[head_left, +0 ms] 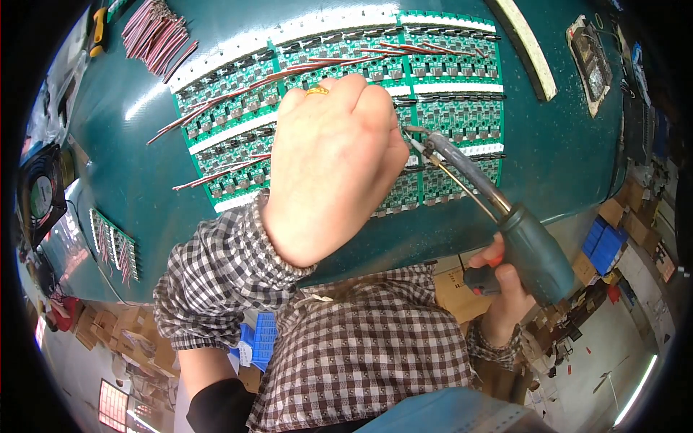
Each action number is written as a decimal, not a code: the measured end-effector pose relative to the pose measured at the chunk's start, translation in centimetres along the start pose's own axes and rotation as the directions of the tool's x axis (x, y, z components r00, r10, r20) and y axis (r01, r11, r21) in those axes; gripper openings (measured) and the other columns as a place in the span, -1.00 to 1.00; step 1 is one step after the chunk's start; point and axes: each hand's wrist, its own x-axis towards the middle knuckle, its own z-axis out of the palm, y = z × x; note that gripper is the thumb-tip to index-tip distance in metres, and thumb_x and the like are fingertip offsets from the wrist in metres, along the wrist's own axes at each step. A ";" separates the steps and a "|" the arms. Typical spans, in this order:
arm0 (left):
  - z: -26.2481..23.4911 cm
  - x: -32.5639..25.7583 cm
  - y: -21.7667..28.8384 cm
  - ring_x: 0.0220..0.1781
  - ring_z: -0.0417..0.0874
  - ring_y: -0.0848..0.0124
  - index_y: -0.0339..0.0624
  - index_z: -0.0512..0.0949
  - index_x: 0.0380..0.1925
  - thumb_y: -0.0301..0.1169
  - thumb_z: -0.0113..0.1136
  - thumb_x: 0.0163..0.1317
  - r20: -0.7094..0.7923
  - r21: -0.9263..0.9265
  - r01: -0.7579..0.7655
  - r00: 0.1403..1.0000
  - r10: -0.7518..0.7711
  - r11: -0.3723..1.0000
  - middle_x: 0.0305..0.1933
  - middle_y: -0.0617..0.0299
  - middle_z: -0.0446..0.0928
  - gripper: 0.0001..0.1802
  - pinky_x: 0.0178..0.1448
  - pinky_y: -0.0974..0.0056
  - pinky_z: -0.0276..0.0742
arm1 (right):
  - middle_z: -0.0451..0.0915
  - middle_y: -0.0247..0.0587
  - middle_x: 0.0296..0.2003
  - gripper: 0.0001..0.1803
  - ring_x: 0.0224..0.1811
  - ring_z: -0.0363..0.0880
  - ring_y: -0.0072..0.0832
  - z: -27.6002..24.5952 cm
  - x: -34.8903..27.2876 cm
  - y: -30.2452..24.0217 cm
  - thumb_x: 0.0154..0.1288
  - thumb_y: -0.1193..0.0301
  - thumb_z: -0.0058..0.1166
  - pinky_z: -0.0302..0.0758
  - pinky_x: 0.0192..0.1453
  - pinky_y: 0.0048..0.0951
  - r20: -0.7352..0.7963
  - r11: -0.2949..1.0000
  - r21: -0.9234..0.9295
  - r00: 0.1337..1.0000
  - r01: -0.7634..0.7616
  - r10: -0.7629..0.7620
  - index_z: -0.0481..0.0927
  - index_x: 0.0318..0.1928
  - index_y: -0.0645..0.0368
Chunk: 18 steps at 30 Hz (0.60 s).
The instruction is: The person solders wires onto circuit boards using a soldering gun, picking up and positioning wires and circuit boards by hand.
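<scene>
My left hand (332, 159) is curled over the middle of the green circuit boards (462, 115), knuckles up, with a gold ring on one finger. Its fingertips are tucked underneath, so what they pinch is hidden. My right hand (505, 303) grips a soldering gun (538, 252) with a dark green body and a red trigger. The gun's metal barrel slants up and left, and a thin solder feed tube (465, 185) runs beside it. Its tip is over the boards, close to my left fingers. Red, white and dark wires (224, 101) lie across the upper rows of boards, and more wires (216, 173) lie on the lower left rows.
A bundle of cut wires (155, 36) lies at the far left, near a yellow-handled tool (99, 32). One small wired board strip (114, 245) sits at the left. A pale curved strip (527, 50) and a soldering iron stand (590, 61) are at the far right. Blue bins (603, 245) stand below.
</scene>
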 end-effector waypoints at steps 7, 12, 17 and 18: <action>0.0 0.0 0.0 -0.51 0.40 0.28 -0.14 0.42 -0.58 -0.54 0.22 -0.20 -0.001 -0.011 -0.010 1.000 0.010 1.000 -0.56 0.24 0.38 -0.83 -0.39 0.24 0.21 | 0.54 -0.18 -0.46 -0.46 -0.47 0.56 -0.39 -0.3 0.0 -0.3 0.05 0.22 0.20 0.51 -0.39 -0.43 0.028 0.999 -0.025 0.999 -0.033 0.034 0.44 -0.09 0.41; 0.1 0.0 0.0 -0.52 0.40 0.29 -0.14 0.42 -0.59 -0.55 0.22 -0.20 -0.013 -0.011 -0.003 1.000 0.003 1.000 -0.56 0.24 0.38 -0.83 -0.39 0.24 0.21 | 0.55 -0.18 -0.46 -0.43 -0.47 0.56 -0.43 0.0 -0.4 0.1 0.04 0.18 0.23 0.50 -0.41 -0.47 0.001 0.998 -0.062 1.000 0.009 -0.009 0.44 -0.09 0.41; 0.0 0.0 0.0 -0.52 0.40 0.29 -0.14 0.41 -0.59 -0.55 0.22 -0.20 -0.013 -0.016 -0.001 1.000 0.001 1.000 -0.56 0.24 0.38 -0.83 -0.39 0.25 0.21 | 0.55 -0.17 -0.46 -0.38 -0.48 0.55 -0.45 0.1 -0.4 0.5 0.02 0.14 0.25 0.48 -0.44 -0.52 -0.050 0.987 -0.124 0.993 0.097 -0.104 0.44 -0.09 0.44; 0.1 0.0 0.0 -0.52 0.40 0.30 -0.14 0.41 -0.59 -0.55 0.22 -0.20 -0.008 -0.016 0.004 1.000 -0.004 1.000 -0.55 0.25 0.39 -0.83 -0.39 0.25 0.22 | 0.55 -0.17 -0.46 -0.38 -0.48 0.55 -0.45 0.1 -0.4 0.4 0.02 0.14 0.25 0.48 -0.44 -0.52 -0.044 0.986 -0.120 0.992 0.112 -0.118 0.44 -0.09 0.44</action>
